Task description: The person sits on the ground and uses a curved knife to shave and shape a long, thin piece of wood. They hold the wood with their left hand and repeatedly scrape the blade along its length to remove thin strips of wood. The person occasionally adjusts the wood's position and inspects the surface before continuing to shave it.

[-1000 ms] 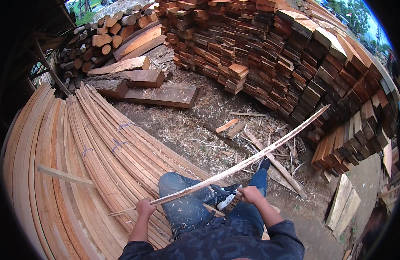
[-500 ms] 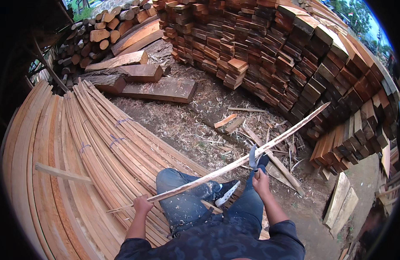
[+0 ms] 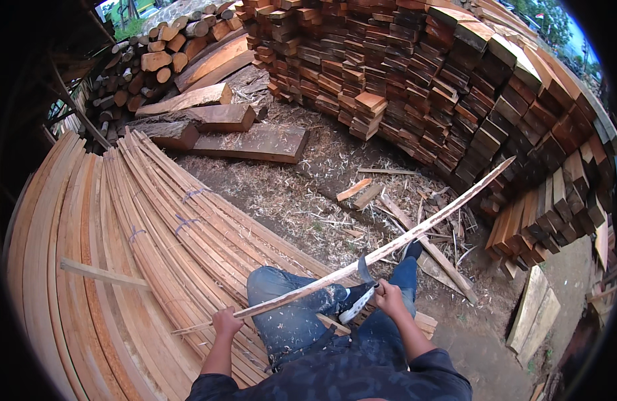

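- Where the long wooden strip [image 3: 402,242] crosses seven o'clock in my view, the left hand [image 3: 226,323] has its fingers curled fully around it, a thin tapering tail poking out behind the fist.
- At five o'clock, the right hand [image 3: 390,299] is wrapped tightly around a mostly hidden handle; the curved-bladed knife [image 3: 364,270] rises from it, blade at the strip's lower edge. From this distance I can't tell whether it bites.
- Slanting over the jeans' left thigh [image 3: 281,327], the strip runs from between seven and eight o'clock to between two and three; whether it rests on the leg I can't make out.
- I judge it light but awkwardly long, stiff near the fist, perhaps springy toward the far tip, with a rough edge likely to splinter. Leverage works against a single end hold, so I'd want a firm fist there, support at the thigh, and fingers well clear of the blade.
- Around eight to nine o'clock, sawn planks [image 3: 108,321] lie lengthwise, beside slats bound with purplish ties.
- Near half past three, a narrow loose board [image 3: 453,273] lies among scraps.
- Farthest, I see stacked lumber [image 3: 388,87] at one o'clock and cut logs [image 3: 156,61] at half past ten.
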Demonstrator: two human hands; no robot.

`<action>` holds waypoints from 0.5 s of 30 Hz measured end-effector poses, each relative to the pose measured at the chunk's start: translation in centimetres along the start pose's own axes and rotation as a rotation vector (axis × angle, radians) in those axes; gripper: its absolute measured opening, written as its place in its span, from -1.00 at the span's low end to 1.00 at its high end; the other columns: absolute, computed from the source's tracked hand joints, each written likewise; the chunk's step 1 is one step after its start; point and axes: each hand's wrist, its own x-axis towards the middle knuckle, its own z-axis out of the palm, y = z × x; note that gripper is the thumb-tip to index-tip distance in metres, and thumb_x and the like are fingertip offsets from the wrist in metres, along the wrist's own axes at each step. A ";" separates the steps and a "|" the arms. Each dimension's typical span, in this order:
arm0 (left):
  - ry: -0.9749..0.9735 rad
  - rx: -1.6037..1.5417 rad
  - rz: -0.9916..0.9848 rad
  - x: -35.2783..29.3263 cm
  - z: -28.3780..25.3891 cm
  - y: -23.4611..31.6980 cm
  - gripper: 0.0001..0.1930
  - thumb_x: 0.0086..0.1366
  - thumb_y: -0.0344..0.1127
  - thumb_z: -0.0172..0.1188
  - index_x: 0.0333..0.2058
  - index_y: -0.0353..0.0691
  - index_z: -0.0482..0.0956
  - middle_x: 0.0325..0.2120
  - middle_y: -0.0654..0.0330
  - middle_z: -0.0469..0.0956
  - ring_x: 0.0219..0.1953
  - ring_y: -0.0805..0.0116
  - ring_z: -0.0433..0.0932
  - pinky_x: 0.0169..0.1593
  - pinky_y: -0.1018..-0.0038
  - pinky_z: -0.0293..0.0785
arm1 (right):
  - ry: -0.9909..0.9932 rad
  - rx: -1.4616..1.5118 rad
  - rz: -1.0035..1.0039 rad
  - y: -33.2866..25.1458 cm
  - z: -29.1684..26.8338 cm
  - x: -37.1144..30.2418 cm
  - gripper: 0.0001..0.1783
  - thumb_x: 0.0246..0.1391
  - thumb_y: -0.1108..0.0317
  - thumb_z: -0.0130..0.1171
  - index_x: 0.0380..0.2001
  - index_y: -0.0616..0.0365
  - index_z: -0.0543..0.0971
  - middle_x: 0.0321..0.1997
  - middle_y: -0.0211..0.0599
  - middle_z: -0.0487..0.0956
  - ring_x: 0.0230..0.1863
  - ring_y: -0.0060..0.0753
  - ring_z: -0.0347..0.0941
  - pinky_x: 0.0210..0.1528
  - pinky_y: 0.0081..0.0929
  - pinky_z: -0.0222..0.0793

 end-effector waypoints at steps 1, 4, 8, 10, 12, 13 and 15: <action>0.010 -0.003 0.002 0.1 0.1 0.0 -0.82 -0.24 -0.23 0.21 -0.60 -0.15 0.55 -0.57 0.02 0.55 -0.43 0.01 0.55 -0.29 0.22 0.46 | 0.217 0.087 0.140 -0.2 0.1 0.8 -0.90 -0.14 0.40 0.11 -0.47 0.10 0.43 -0.61 0.01 0.46 -0.47 0.14 0.44 -0.48 -0.06 0.31; 0.011 0.002 -0.003 0.3 0.1 0.3 -0.80 -0.24 -0.20 0.23 -0.59 -0.15 0.55 -0.56 0.03 0.56 -0.42 0.02 0.55 -0.28 0.23 0.46 | 0.165 -0.300 0.162 -0.2 -0.4 1.5 -0.87 -0.18 0.42 0.13 -0.47 0.11 0.43 -0.60 0.00 0.48 -0.46 0.13 0.45 -0.47 -0.07 0.31; -0.025 0.004 -0.012 0.0 -0.4 -0.1 -0.79 -0.23 -0.18 0.25 -0.60 -0.16 0.55 -0.57 0.01 0.55 -0.43 0.02 0.55 -0.28 0.22 0.47 | 0.023 -0.256 -0.039 -1.0 -2.3 1.6 -0.93 -0.16 0.43 0.06 -0.55 0.12 0.38 -0.60 0.03 0.45 -0.46 0.13 0.44 -0.46 -0.04 0.28; -0.004 -0.006 0.018 0.1 -0.4 0.2 -0.78 -0.23 -0.17 0.25 -0.60 -0.17 0.55 -0.58 0.00 0.55 -0.43 0.02 0.55 -0.28 0.22 0.47 | 0.185 -0.142 0.120 -0.5 -2.4 2.0 -0.93 -0.17 0.44 0.06 -0.54 0.14 0.39 -0.60 0.01 0.47 -0.46 0.12 0.44 -0.44 -0.07 0.33; 0.015 -0.002 0.034 0.2 -0.1 0.1 -0.78 -0.22 -0.17 0.24 -0.60 -0.18 0.55 -0.59 -0.01 0.55 -0.44 0.01 0.55 -0.28 0.21 0.47 | 0.215 -0.157 0.220 -0.3 -1.7 2.1 -0.91 -0.18 0.44 0.06 -0.51 0.14 0.41 -0.59 0.01 0.48 -0.45 0.10 0.45 -0.42 -0.08 0.36; 0.024 0.007 0.036 0.5 0.2 0.1 -0.78 -0.21 -0.17 0.24 -0.60 -0.18 0.55 -0.59 -0.02 0.55 -0.44 0.01 0.55 -0.29 0.21 0.47 | -0.044 -0.324 0.026 -0.1 -1.2 1.3 -0.87 -0.18 0.46 0.06 -0.45 0.13 0.41 -0.58 -0.01 0.49 -0.47 0.10 0.44 -0.43 -0.06 0.35; 0.019 -0.004 0.026 0.5 -0.1 0.3 -0.79 -0.19 -0.18 0.22 -0.59 -0.18 0.56 -0.59 -0.04 0.54 -0.44 -0.01 0.55 -0.29 0.20 0.46 | -0.236 -0.327 -0.087 0.7 -1.2 0.6 -0.85 -0.18 0.45 0.07 -0.42 0.09 0.42 -0.57 -0.01 0.49 -0.46 0.12 0.44 -0.42 -0.02 0.33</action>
